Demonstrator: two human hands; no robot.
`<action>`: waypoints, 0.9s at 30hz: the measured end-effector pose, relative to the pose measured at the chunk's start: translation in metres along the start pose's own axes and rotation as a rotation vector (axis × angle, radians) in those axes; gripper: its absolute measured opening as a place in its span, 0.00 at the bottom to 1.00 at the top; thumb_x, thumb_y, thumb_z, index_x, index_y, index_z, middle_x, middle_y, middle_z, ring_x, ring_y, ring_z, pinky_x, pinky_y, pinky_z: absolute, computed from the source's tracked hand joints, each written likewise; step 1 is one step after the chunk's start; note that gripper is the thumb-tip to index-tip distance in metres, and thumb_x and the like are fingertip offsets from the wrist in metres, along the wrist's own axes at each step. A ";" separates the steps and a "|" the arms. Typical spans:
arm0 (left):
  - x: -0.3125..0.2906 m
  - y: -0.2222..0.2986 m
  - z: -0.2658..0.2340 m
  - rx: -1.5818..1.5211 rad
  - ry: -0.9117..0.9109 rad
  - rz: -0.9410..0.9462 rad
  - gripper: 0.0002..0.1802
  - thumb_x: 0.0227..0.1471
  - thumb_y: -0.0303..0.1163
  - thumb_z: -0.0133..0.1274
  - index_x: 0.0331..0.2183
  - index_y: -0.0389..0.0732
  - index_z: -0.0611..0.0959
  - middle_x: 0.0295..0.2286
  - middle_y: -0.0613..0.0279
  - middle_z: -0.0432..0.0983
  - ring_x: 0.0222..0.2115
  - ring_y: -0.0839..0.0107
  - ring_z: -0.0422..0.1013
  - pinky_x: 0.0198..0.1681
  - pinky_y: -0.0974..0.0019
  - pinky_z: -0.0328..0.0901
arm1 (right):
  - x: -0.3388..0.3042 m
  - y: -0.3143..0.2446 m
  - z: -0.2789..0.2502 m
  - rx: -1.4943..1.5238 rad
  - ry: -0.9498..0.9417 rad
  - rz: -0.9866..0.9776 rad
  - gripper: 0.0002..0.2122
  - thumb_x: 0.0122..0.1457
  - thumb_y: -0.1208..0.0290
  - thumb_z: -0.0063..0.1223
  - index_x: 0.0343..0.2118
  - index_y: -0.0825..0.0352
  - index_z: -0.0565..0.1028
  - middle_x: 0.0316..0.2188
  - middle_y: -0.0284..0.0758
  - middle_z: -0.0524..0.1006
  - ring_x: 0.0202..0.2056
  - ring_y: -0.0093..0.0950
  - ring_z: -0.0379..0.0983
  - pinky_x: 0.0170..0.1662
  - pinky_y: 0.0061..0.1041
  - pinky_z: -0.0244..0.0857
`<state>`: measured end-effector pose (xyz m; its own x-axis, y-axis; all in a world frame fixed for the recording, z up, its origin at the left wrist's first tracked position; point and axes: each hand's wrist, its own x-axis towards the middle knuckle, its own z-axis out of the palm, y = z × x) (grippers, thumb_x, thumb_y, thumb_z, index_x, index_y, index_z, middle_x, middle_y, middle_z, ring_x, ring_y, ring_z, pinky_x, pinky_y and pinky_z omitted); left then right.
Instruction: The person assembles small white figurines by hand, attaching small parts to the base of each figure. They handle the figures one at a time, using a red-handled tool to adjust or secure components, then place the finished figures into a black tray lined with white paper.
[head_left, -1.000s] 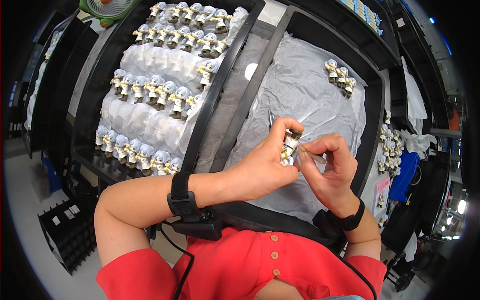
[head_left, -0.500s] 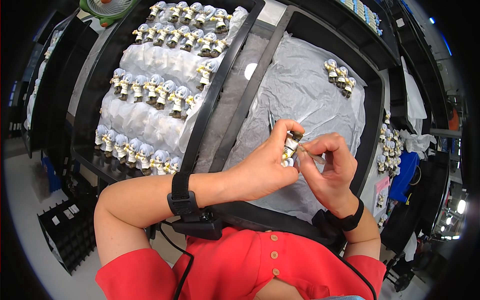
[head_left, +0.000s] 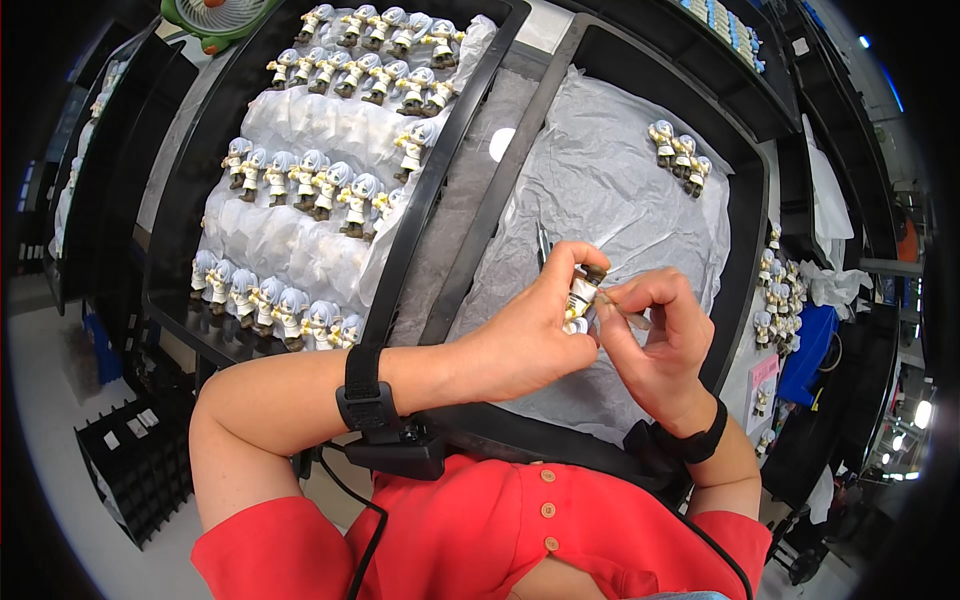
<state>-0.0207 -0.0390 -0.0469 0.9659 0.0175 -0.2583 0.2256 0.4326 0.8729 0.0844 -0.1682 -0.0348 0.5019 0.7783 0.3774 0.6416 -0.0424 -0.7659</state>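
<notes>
Fingers (head_left: 563, 262) around slanting figurine (head_left: 581, 294), feet (head_left: 594, 270) forward

A production workshop, shown by black trays (head_left: 447, 170) of matching figurines (head_left: 310, 172).

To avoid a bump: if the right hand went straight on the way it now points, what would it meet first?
Probably the small figure held in the left hand. The right hand points toward it with its fingertips very near; depth is unclear, so they may already touch.

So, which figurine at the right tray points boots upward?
The held figurine, in the left hand; the three figurines on the paper have boots downward.
</notes>
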 end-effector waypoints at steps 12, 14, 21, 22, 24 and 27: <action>-0.001 0.003 0.000 0.017 0.013 -0.021 0.32 0.41 0.18 0.47 0.50 0.43 0.57 0.36 0.63 0.64 0.33 0.81 0.61 0.32 0.77 0.59 | -0.001 0.000 -0.001 0.000 0.003 -0.014 0.10 0.41 0.87 0.56 0.25 0.68 0.67 0.22 0.33 0.72 0.22 0.20 0.68 0.25 0.17 0.63; -0.001 0.003 0.000 0.020 0.009 -0.035 0.32 0.41 0.18 0.47 0.50 0.43 0.57 0.37 0.63 0.64 0.33 0.81 0.62 0.33 0.76 0.60 | 0.000 -0.001 0.000 -0.007 0.001 -0.023 0.10 0.41 0.87 0.55 0.25 0.68 0.67 0.22 0.33 0.72 0.22 0.20 0.68 0.25 0.18 0.63; -0.001 0.002 0.001 0.010 0.010 0.011 0.31 0.42 0.18 0.46 0.50 0.42 0.57 0.38 0.62 0.64 0.33 0.80 0.61 0.32 0.77 0.59 | -0.001 -0.001 -0.001 -0.025 0.004 -0.014 0.10 0.40 0.87 0.55 0.24 0.68 0.67 0.21 0.34 0.72 0.21 0.22 0.69 0.25 0.18 0.64; -0.001 0.002 0.001 0.022 0.011 -0.004 0.32 0.42 0.18 0.46 0.50 0.42 0.57 0.37 0.62 0.64 0.33 0.80 0.61 0.32 0.77 0.59 | -0.001 -0.001 0.000 -0.018 0.008 -0.020 0.10 0.40 0.87 0.55 0.24 0.68 0.67 0.21 0.34 0.72 0.21 0.22 0.69 0.25 0.18 0.64; -0.001 0.003 0.002 0.044 0.013 -0.034 0.32 0.42 0.18 0.46 0.50 0.42 0.57 0.36 0.63 0.63 0.32 0.81 0.60 0.32 0.77 0.59 | 0.000 -0.001 0.002 -0.005 0.014 -0.032 0.10 0.40 0.87 0.55 0.24 0.68 0.67 0.21 0.34 0.72 0.21 0.22 0.69 0.24 0.18 0.64; -0.002 0.004 0.001 0.002 -0.004 -0.017 0.31 0.42 0.18 0.46 0.50 0.42 0.57 0.35 0.63 0.63 0.31 0.81 0.60 0.31 0.76 0.59 | -0.003 -0.001 0.000 -0.020 0.012 -0.007 0.10 0.40 0.87 0.55 0.24 0.68 0.67 0.21 0.33 0.71 0.22 0.22 0.70 0.24 0.18 0.64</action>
<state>-0.0214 -0.0386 -0.0423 0.9624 0.0062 -0.2715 0.2423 0.4314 0.8690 0.0827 -0.1708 -0.0353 0.5039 0.7710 0.3894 0.6565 -0.0489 -0.7527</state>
